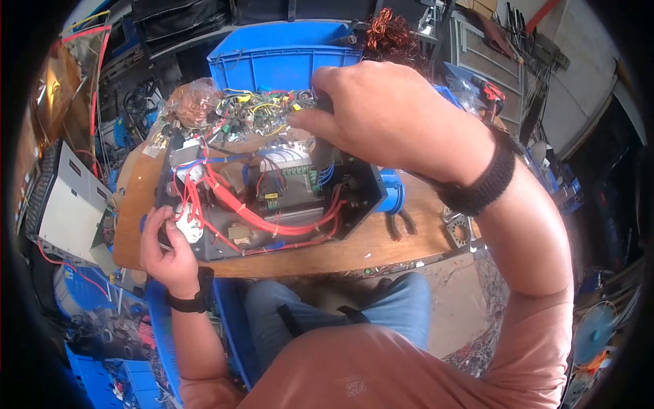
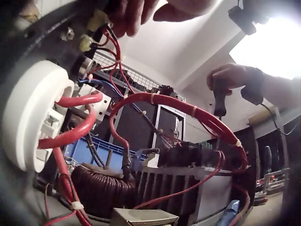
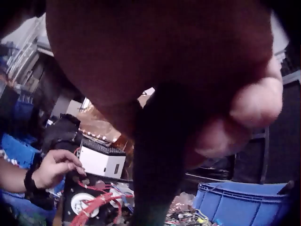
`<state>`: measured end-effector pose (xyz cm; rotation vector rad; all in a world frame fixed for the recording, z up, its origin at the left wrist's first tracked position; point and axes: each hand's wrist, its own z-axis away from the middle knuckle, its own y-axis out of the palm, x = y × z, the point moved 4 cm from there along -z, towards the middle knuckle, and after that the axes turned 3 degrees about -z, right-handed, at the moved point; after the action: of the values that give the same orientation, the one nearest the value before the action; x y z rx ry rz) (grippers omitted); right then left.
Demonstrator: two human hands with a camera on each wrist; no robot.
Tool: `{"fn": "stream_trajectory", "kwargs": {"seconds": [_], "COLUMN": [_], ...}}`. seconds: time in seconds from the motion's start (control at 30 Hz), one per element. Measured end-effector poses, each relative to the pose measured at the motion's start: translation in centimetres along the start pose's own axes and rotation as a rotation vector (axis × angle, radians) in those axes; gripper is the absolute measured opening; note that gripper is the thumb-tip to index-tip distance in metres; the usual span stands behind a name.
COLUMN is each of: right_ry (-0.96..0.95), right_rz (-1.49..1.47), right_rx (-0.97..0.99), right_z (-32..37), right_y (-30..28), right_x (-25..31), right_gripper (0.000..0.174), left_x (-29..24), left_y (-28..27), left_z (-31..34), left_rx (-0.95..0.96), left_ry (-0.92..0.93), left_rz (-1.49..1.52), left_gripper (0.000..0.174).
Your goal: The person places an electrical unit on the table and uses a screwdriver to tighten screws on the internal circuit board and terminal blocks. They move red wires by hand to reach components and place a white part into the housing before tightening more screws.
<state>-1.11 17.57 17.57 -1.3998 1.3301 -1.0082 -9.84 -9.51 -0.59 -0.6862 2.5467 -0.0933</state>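
An open black electrical box (image 1: pixel 354 187) lies on a wooden table (image 1: pixel 381 242), filled with thick red wires (image 1: pixel 272 219), a white round socket (image 2: pixel 33 117) and a dark wound coil (image 2: pixel 103 188). My left hand (image 1: pixel 167 249) grips the box's left wall beside the socket, its fingertips (image 2: pixel 136 16) curled over the rim near yellow terminals. My right hand (image 1: pixel 371 109) is above the box's far side and holds a black-handled screwdriver (image 2: pixel 219 101) pointing down into it. In the right wrist view the dark handle (image 3: pixel 160 155) fills the frame, with my left hand (image 3: pixel 56 167) far below.
A pile of loose wires and connectors (image 1: pixel 238 112) lies behind the box, with a blue crate (image 1: pixel 279 58) beyond it. Pliers (image 1: pixel 402 221) lie on the table to the right. A white-grey unit (image 1: pixel 68 204) stands at the left. My knees are below the table edge.
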Motion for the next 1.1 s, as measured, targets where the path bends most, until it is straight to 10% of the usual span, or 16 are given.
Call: {"fn": "stream_trajectory", "kwargs": {"seconds": [0.13,0.33,0.43,0.73,1.1], "right_ry": [-0.236,0.007,-0.232,-0.079,0.028], "right_rz": [-0.128,0.02,-0.165,-0.307,-0.41], "right_rx": [-0.161,-0.01,-0.145,-0.11,-0.697], "right_z": [0.0,0.8,0.5,1.1,16.0], "right_y": [0.6,-0.2,0.7,0.2,-1.1], "right_x": [-1.1,-0.9,-1.6,-1.8,-4.4], "right_gripper": [0.036,0.035,0.034,0.033,0.039], "left_x": [0.2,0.2,-0.4,-6.4,-11.7], "left_y": [-0.1,-0.3,-0.4,0.5,8.6], "left_z": [0.0,-0.1,-0.6,-2.7,-4.3], "left_rx": [0.012,0.039,0.077,0.208,0.75], "left_ry": [-0.033,-0.115,-0.085,-0.036,0.004], "left_rz": [0.044,0.052,-0.011,-0.129,-0.044], "left_gripper": [0.022,0.025,0.025,0.018,0.013]}}
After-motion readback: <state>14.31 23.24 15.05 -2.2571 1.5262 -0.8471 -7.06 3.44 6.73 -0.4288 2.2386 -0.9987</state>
